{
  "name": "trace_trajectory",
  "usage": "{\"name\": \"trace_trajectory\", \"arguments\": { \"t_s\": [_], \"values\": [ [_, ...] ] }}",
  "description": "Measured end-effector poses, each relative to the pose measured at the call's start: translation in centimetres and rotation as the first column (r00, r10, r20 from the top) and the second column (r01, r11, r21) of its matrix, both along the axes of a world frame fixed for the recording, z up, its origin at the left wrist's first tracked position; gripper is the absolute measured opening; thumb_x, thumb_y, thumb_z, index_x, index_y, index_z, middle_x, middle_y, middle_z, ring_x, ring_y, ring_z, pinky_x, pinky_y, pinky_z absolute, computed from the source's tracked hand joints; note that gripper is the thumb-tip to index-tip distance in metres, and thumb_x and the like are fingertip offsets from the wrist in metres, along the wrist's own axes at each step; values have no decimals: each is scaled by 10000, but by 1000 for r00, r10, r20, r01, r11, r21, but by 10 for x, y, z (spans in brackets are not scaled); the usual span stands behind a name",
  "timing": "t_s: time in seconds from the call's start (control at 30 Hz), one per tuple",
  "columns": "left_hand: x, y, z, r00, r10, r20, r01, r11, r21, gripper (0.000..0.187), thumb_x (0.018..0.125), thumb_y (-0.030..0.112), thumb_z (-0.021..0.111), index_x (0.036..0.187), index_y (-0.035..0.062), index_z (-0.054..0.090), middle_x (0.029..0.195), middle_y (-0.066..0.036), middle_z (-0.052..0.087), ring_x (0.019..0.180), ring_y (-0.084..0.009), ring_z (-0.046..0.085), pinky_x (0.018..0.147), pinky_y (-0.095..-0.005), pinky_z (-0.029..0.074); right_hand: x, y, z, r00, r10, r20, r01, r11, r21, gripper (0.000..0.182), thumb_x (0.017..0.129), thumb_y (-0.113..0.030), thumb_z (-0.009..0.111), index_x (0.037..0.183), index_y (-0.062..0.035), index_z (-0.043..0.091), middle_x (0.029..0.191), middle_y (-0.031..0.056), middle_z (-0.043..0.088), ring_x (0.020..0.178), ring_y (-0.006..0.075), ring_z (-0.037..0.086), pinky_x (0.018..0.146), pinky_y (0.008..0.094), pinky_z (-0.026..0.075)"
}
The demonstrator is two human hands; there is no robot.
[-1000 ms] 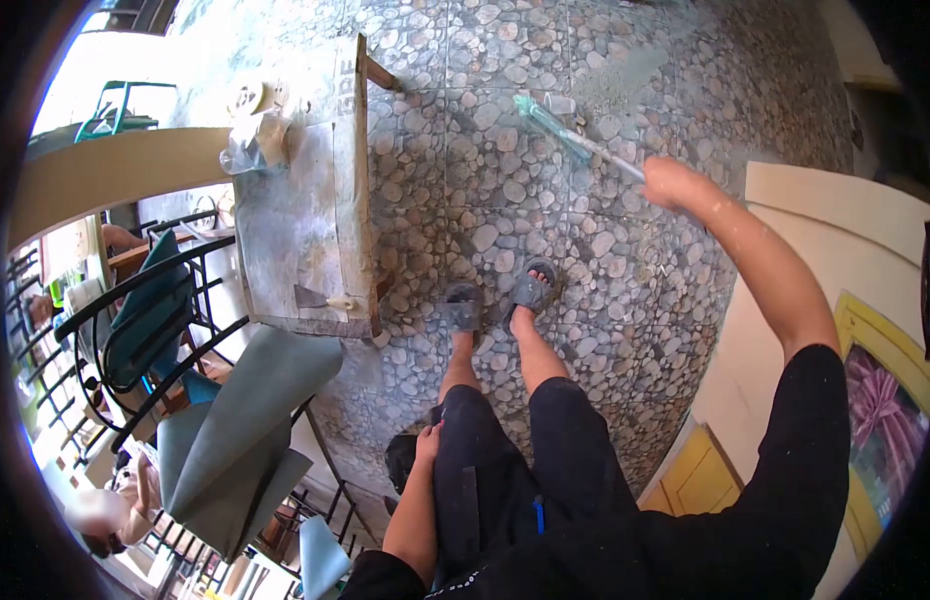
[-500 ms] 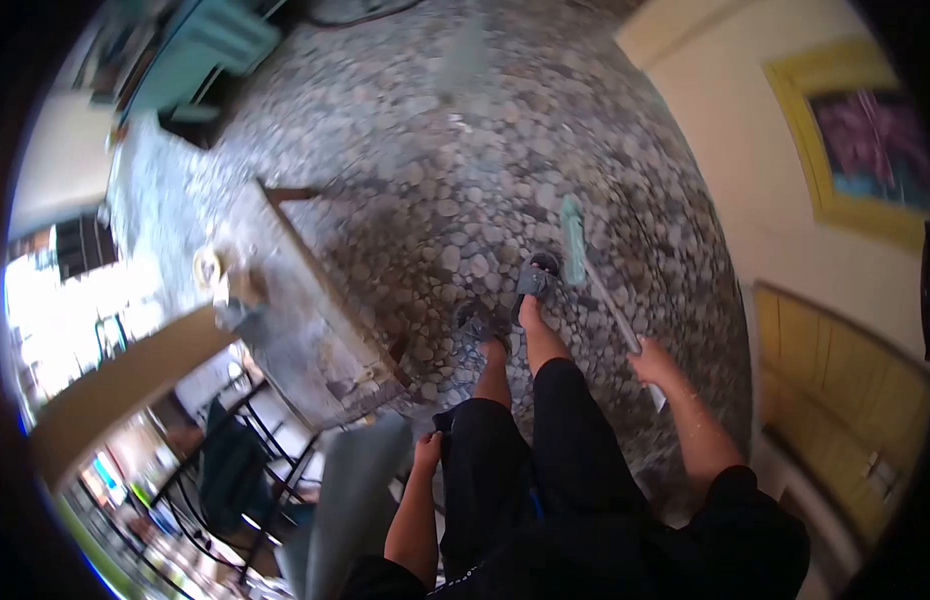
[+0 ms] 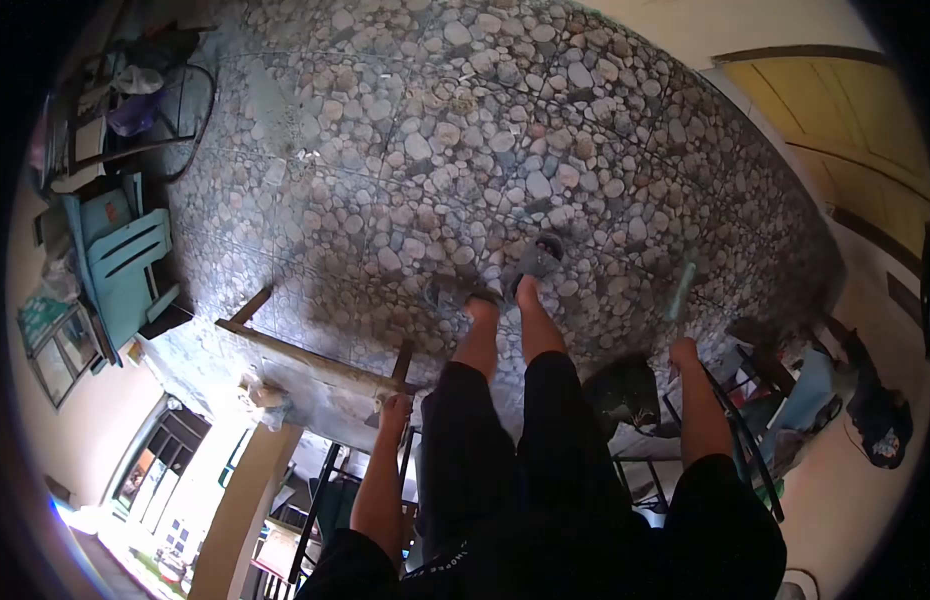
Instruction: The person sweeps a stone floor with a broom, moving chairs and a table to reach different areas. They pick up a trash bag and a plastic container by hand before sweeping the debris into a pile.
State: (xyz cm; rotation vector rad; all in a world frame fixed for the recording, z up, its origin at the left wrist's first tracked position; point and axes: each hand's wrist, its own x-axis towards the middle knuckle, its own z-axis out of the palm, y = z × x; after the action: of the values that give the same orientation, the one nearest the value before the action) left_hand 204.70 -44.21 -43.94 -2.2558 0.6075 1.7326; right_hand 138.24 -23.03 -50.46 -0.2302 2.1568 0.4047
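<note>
My right hand (image 3: 683, 352) is closed around the handle of a flat mop, held out over the floor to my right. The mop's pale green head (image 3: 682, 290) lies low over the stone-patterned floor, and most of the handle is hard to see. My left hand (image 3: 395, 408) is a closed fist beside the near corner of a low table (image 3: 315, 362). Whether anything sits inside that fist is hidden. Between the hands, my feet in grey slippers (image 3: 541, 262) stand on the floor (image 3: 415, 190).
A teal wooden chair (image 3: 130, 255) stands at the left, near a curved dark tube (image 3: 207, 120). A pale pillar (image 3: 247, 500) rises at lower left. Bags and clothes (image 3: 810, 385) crowd the right, with a dark jacket (image 3: 875, 405) on the wall. A yellow door (image 3: 835, 120) is at upper right.
The view has turned right, swinging the table and door round. The mop head now appears farther right, past my feet. My right hand keeps its grip; my left fist stays low.
</note>
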Motion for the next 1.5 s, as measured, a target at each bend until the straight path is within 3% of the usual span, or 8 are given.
{"name": "trace_trajectory", "arguments": {
  "t_s": [0.1, 0.5, 0.7, 0.83, 1.0, 1.07, 1.2, 1.5],
  "values": [
    [-4, -23, -16, 965, -240, 106, 252, 961, -111, 298, 779, 290, 483, 907, 32, 561, 824, -154, 596, 739, -219, 580, 612, -334, 446, -33, 28, -74, 973, 210, 94, -213, 977, 23, 198, 734, -116, 504, 820, 62, 520, 648, 176, 549, 603, 273, 570, 483, 380, 448],
    [23, -88, -41, 799, -601, 16, 599, 792, -118, 299, 767, 289, 492, 905, 45, 597, 803, -190, 597, 786, -263, 581, 683, -350, 445, 67, -350, -21, 541, -739, 402, 840, 504, -202, 116, 790, -43, 410, 695, 12, 447, 544, 63, 340, 426, 147, 312, 377, 301, 235],
    [32, -172, -3, 999, 33, 16, -33, 999, 13, 324, 781, 289, 481, 971, 34, 544, 777, -96, 589, 701, -197, 580, 583, -308, 452, 166, -549, 43, 677, -473, 564, 688, 679, -257, 80, 772, -23, 391, 754, 37, 442, 547, 78, 397, 444, 182, 373, 374, 336, 251],
    [70, -173, -7, 996, 92, 3, -92, 995, -39, 310, 776, 309, 476, 945, 58, 542, 742, -58, 587, 673, -161, 570, 531, -263, 429, 237, -667, 71, 924, -20, 383, 56, 995, -83, 151, 781, -86, 393, 827, 29, 480, 598, 115, 493, 456, 151, 413, 453, 320, 351],
    [87, -133, -15, 945, 327, -7, -326, 944, 60, 260, 774, 294, 467, 876, 62, 525, 742, -64, 594, 624, -158, 561, 484, -269, 416, 316, -713, 39, 849, -90, 521, 231, 949, -213, 134, 753, -41, 423, 769, 75, 489, 761, 172, 560, 519, 236, 497, 405, 382, 370],
    [84, -112, -17, 913, 408, 11, -408, 912, 44, 249, 766, 290, 474, 869, 68, 523, 707, -59, 589, 593, -150, 555, 471, -266, 412, 335, -713, -18, 702, 492, 515, -315, 863, -395, 152, 740, -59, 435, 756, 56, 532, 741, 171, 571, 542, 238, 540, 423, 395, 412],
    [75, -103, -8, 913, 406, 30, -406, 905, 128, 234, 766, 276, 472, 848, 70, 546, 693, -60, 591, 594, -145, 561, 476, -262, 421, 380, -741, 84, 842, 119, 527, 63, 947, -315, 201, 698, -117, 474, 621, 33, 582, 585, 176, 576, 515, 236, 567, 438, 359, 433],
    [96, -131, -42, 732, -681, 12, 626, 667, -404, 124, 758, 159, 472, 814, 68, 533, 735, -80, 529, 604, -178, 520, 529, -324, 456, 235, -663, 147, 852, 295, 432, -160, 933, -322, 242, 716, -111, 459, 633, 96, 553, 506, 147, 552, 467, 247, 569, 470, 359, 449]
  ]
}}
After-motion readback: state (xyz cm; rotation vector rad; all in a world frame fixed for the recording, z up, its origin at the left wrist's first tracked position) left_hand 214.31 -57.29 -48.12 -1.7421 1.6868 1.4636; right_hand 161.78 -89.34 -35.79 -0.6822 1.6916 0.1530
